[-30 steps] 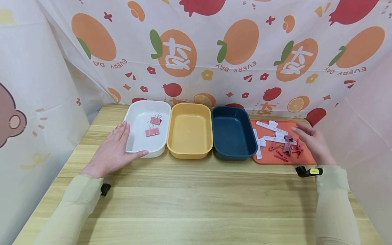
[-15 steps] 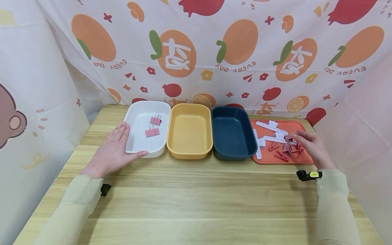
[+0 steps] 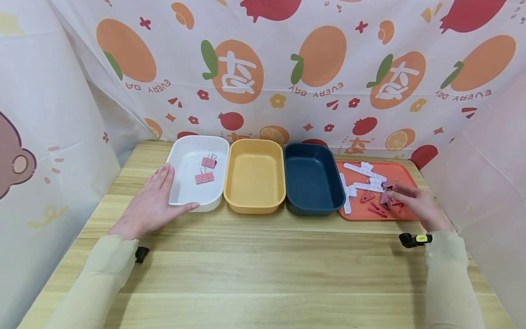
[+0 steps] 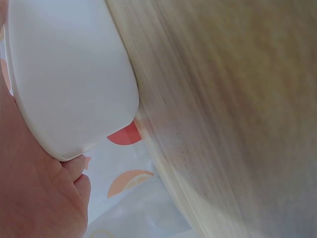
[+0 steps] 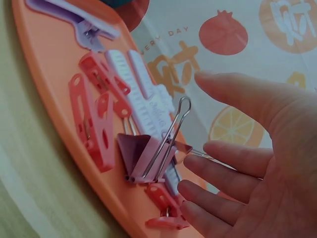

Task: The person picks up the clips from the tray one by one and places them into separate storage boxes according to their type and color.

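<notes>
Fruit-print curtain behind wooden table [image 3: 263,256]. Left hand [image 3: 149,204] flat, fingers straight against white bin [image 3: 181,194], steadying it. Right hand [image 3: 412,201] over orange tray [image 3: 404,171], fingers loosely spread, touching pink binder clip [image 5: 148,156], nothing gripped yet.

A white tray [image 3: 183,194] is touched by the left hand [image 3: 149,203]; pink binder clips [image 3: 204,177] are seen inside. Beside it, a yellow tray [image 3: 255,205] and a dark blue tray [image 3: 314,208] are seen. By the right hand [image 3: 415,203], an orange tray [image 3: 404,173] is laid with pink clips [image 5: 148,158], red pegs [image 5: 91,126] and lilac clips [image 3: 363,171].
</notes>
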Available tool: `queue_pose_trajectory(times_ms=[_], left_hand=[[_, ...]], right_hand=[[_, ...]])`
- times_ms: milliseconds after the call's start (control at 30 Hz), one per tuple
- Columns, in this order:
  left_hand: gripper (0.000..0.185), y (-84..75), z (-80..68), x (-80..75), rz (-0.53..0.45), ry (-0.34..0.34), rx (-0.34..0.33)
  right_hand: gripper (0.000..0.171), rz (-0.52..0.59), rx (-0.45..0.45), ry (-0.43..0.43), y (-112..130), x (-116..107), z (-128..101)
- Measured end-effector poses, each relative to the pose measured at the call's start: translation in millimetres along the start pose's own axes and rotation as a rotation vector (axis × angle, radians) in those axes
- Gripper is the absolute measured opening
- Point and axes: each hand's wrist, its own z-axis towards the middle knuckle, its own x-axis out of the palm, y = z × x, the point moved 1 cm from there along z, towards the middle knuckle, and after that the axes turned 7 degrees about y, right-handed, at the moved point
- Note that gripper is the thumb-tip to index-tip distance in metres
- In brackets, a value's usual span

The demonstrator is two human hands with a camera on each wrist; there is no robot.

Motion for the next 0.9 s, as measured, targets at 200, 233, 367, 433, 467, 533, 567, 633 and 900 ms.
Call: queue_pose_trajectory(times_ms=[200,233,367,433,467,533,567,633,900], left_hand=[[0.124,0.2,0.3,0.1,0.002,-0.003,0.003],[0.124,0.3,0.4,0.2,0.003,-0.002,0.003],[0.124,0.7,0.7,0.1,0.002,-0.001,0.001],[0.124,0.5,0.7,-0.1,0.003,-0.003,0.002],[0.124,0.4,0.7,-0.4,0.003,-0.004,0.004],[0.123,0.5,0.4,-0.5,0.002,-0.008,0.008],[0.123,0.4,0.4,-0.7,0.002,-0.009,0.010],[0.123,0.3,0.3,-0.9,0.000,-0.010,0.012],[0.124,0.2,0.3,-1.5,-0.005,0.003,0.007]], right_hand=[[0.078,-0.049,-0.039,-0.005,-4.0,2.4,-1.6],[0.077,-0.053,-0.047,-0.006,-4.8,2.6,-1.7],[0.076,-0.069,-0.059,0.006,-6.3,3.6,-2.5],[0.077,-0.085,-0.056,0.008,-6.4,4.0,-2.6],[0.077,-0.094,-0.051,0.009,-6.3,4.2,-2.8],[0.077,-0.109,-0.046,0.006,-6.8,4.1,-2.2],[0.076,-0.118,-0.042,0.003,-7.2,4.0,-1.7],[0.075,-0.146,-0.045,0.001,-8.1,3.7,-0.3],[0.074,-0.240,-0.031,0.013,-6.1,3.7,6.5]])
